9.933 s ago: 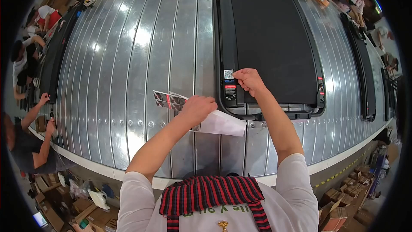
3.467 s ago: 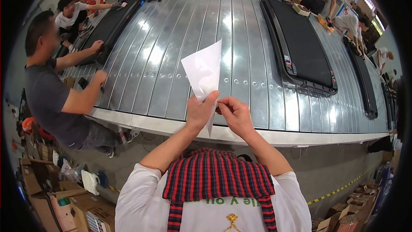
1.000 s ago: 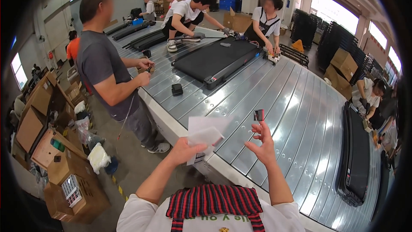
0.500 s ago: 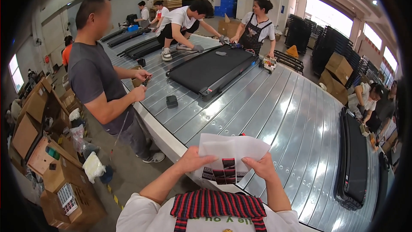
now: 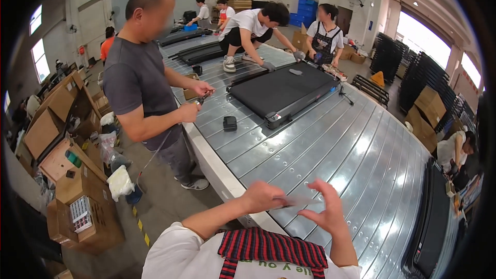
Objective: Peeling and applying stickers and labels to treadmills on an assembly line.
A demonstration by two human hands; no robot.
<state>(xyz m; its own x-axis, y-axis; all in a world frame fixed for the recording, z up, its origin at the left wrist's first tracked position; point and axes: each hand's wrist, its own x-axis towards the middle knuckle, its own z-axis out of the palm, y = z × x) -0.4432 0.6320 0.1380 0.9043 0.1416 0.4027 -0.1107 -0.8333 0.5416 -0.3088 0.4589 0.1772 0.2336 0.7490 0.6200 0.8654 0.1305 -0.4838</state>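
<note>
A thin label sheet [image 5: 300, 201], seen almost edge-on and smeared by motion, juts out from my left hand [image 5: 260, 196], whose fingers pinch it. My right hand [image 5: 329, 209] is open just beyond its far end, thumb and fingers spread apart; whether a fingertip touches the sheet I cannot tell. Both hands are above the near edge of the metal-slatted table [image 5: 315, 155]. Farther up the table lie a small black block [image 5: 230, 123] and a flat black walking pad [image 5: 289, 90].
A co-worker in grey [image 5: 144, 77] stands left, holding a small tool. Another co-worker [image 5: 253, 28] squats on the table by the walking pad; one in an apron [image 5: 324, 39] stands beyond. Another black pad [image 5: 431, 217] lies right. Cardboard boxes [image 5: 95, 227] stand on the floor left.
The sheet was spread flat between both hands, its printed labels showing; now it is turned edge-on in my left hand. My right hand has opened. The view has shifted left.
</note>
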